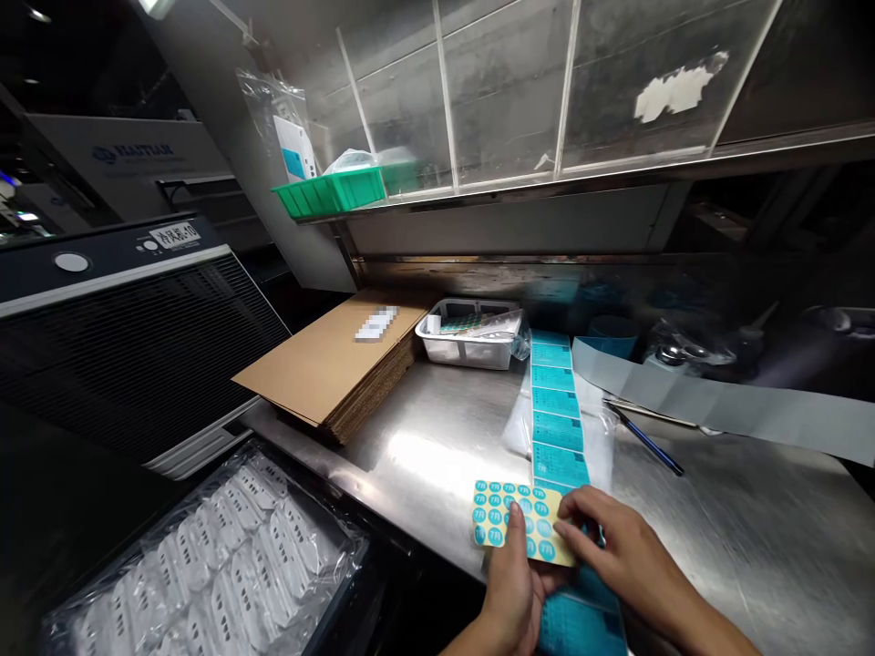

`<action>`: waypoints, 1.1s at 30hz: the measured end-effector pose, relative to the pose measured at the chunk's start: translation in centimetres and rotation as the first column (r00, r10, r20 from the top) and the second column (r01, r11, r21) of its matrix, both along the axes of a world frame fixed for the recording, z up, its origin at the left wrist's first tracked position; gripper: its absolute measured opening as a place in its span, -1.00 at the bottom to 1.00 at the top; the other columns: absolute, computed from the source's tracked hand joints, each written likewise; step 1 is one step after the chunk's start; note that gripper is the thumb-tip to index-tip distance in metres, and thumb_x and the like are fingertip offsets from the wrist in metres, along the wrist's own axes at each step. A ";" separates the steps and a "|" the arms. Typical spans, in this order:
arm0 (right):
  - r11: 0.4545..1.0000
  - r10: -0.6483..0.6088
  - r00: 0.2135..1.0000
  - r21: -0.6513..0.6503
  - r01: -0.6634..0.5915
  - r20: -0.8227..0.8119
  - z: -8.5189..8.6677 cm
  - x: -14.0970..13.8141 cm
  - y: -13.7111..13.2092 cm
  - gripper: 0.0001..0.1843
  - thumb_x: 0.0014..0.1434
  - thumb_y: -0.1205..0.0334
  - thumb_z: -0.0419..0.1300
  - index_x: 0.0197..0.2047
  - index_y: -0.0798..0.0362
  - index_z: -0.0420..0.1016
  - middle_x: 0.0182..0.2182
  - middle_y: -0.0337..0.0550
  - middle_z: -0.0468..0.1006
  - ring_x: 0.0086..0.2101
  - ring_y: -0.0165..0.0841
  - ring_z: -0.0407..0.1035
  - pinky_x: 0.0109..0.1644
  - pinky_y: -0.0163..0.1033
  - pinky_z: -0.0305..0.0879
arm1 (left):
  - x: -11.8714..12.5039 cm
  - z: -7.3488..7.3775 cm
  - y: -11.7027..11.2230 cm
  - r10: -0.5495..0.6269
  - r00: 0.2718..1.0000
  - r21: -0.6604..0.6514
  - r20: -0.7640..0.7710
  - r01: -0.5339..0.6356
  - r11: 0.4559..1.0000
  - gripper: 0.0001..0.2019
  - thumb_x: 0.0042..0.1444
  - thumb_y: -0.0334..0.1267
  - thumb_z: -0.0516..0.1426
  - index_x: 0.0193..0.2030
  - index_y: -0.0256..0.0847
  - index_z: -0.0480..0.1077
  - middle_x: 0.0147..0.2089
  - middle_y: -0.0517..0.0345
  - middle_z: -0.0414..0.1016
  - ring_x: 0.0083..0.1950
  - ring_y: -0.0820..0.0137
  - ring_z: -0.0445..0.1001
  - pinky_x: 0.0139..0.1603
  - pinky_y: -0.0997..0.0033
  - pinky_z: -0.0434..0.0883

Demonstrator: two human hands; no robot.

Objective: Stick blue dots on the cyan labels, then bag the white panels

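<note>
at the back of the steel bench (424, 456) we list: white tray (465, 355) holding sticker sheets (459, 325); green bin (328, 193) on the shelf, contents unclear; bag-lined crate (205, 565) of white plastic parts. left hand (512, 592), thumb on top, clamps the yellow sticker sheet (509, 517) at the near bench edge. right hand (615, 547) palm-down, fingertips bunched at its right edge over the teal label strip (557, 419); pinching or not, we cannot tell.

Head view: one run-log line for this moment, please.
left hand: holds sticker sheet | right hand: fingertips on sheet's right edge | label strip: lies along steel table, passing under sheet
</note>
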State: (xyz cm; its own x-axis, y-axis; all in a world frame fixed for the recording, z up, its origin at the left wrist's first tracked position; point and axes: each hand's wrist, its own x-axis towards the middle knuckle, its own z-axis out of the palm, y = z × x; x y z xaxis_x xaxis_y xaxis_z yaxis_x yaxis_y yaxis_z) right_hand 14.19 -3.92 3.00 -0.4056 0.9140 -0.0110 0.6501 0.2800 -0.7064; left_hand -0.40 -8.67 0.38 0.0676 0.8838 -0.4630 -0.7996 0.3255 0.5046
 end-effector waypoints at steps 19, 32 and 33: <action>0.902 -0.074 0.995 0.429 0.041 0.060 -4.5 -1.2 -3.1 -0.87 0.33 0.23 0.01 -0.11 -0.08 0.35 -0.25 -0.18 0.38 -0.27 -0.29 0.30 -0.24 -0.17 0.22 | -0.5 -1.3 -0.2 -0.096 0.988 -0.002 0.118 0.097 0.995 -0.53 0.20 -0.04 0.12 0.06 -0.45 0.29 0.08 -0.38 0.44 0.10 0.10 0.48 0.14 0.14 0.36; 0.975 -0.030 0.991 0.214 0.057 -0.127 -4.9 -1.1 -2.8 -0.85 0.34 0.19 -0.01 -0.27 -0.01 0.29 -0.31 -0.21 0.37 -0.28 -0.36 0.30 -0.23 -0.22 0.23 | -0.8 -1.8 -0.1 -0.128 0.979 0.029 0.159 0.125 0.992 -0.49 0.22 -0.10 0.09 0.17 -0.48 0.21 0.13 -0.41 0.41 0.12 0.05 0.47 0.21 0.08 0.29; 0.986 -0.023 0.987 0.158 0.048 -0.156 -4.6 -0.9 -2.5 -0.84 0.34 0.17 -0.02 -0.28 -0.01 0.28 -0.31 -0.22 0.37 -0.28 -0.36 0.30 -0.22 -0.23 0.23 | -0.8 -1.9 -0.2 -0.125 0.980 0.023 0.152 0.123 0.992 -0.47 0.21 -0.11 0.10 0.19 -0.47 0.19 0.14 -0.40 0.41 0.11 0.04 0.47 0.21 0.06 0.29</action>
State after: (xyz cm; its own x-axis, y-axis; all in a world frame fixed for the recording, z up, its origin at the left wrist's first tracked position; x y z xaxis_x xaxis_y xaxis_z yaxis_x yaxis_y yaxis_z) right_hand 13.28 -6.45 -1.56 -0.3579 0.9128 0.1968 0.5491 0.3762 -0.7463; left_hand -1.21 -8.85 -1.51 0.2461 0.8701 -0.4270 -0.8216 0.4210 0.3844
